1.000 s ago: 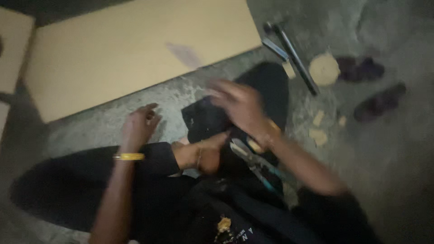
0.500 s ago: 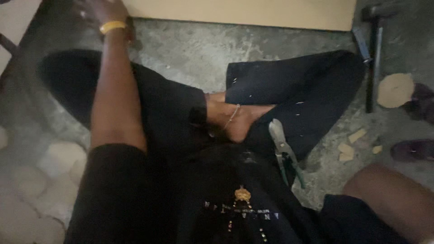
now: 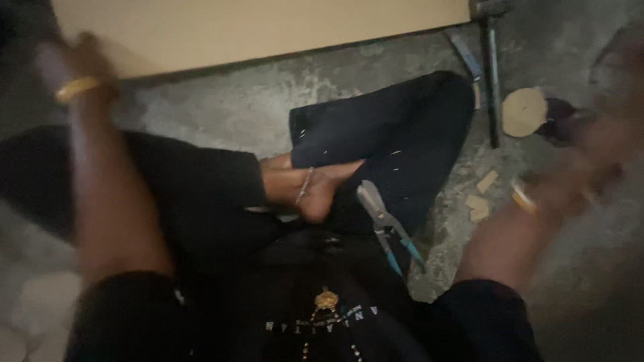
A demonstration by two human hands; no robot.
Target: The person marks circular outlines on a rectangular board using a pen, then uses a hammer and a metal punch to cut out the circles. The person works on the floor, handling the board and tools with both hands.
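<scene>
Person sits cross-legged on a grey concrete floor (image 3: 228, 110), dark trousers, one bare foot (image 3: 315, 191) with a thin anklet tucked in at the lap.

Left hand (image 3: 64, 57): reaches to the near edge of a large pale board (image 3: 255, 27), touching or just over its lower left corner; a yellow bangle (image 3: 77, 87) sits at the wrist. The hand is blurred; cannot tell whether the fingers are apart or together, or whether they grip the board.

Board: flat, light tan, smooth face, straight dark-shadowed edge, lying on the floor beyond the knees and running out of view at top.

Right hand (image 3: 597, 157): heavily motion-blurred at the right, near a round pale wooden disc (image 3: 525, 112); finger state cannot be told.

Pliers (image 3: 388, 224) with blue handles rest on the right leg, just beside the foot. Small wood offcuts (image 3: 481, 198) lie on the floor near the right forearm. A dark metal bar (image 3: 492, 80) lies beside the disc.
</scene>
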